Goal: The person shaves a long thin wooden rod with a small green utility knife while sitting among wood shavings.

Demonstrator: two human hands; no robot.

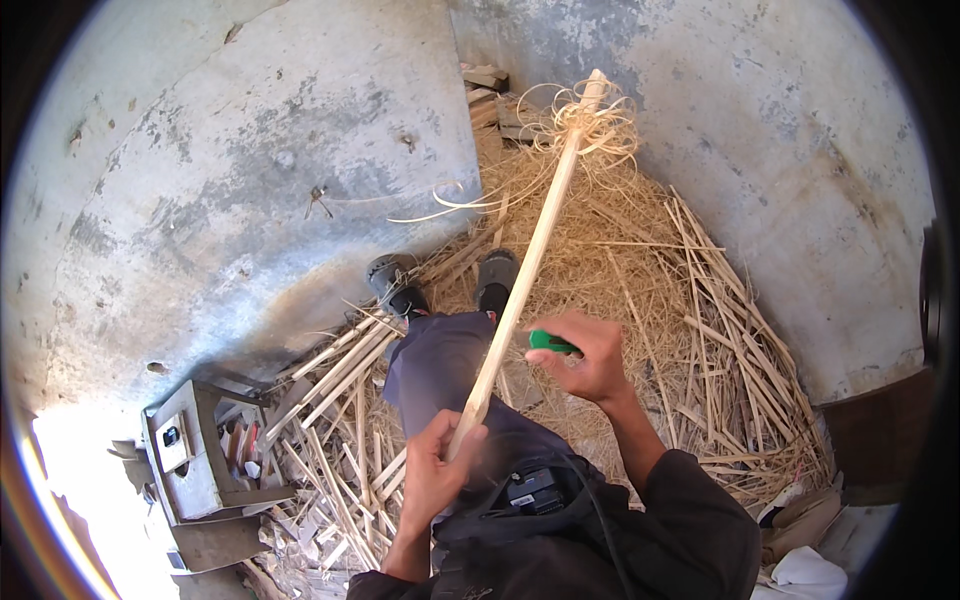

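My left hand is closed round the near end of a long pale wooden stick. The stick slants up and away to the right, and curled wood shavings cluster round its far end. In my right hand is a green-handled knife, held just right of the stick's lower half. Its blade points toward the stick and is blurred; I cannot tell whether it touches the wood. Below the stick lie my legs in dark trousers.
Shavings heap over the floor ahead. Thin split sticks pile along the right wall, and more sticks lie at left beside a worn wooden box. Two stained walls meet at the back. A white cloth rests at lower right.
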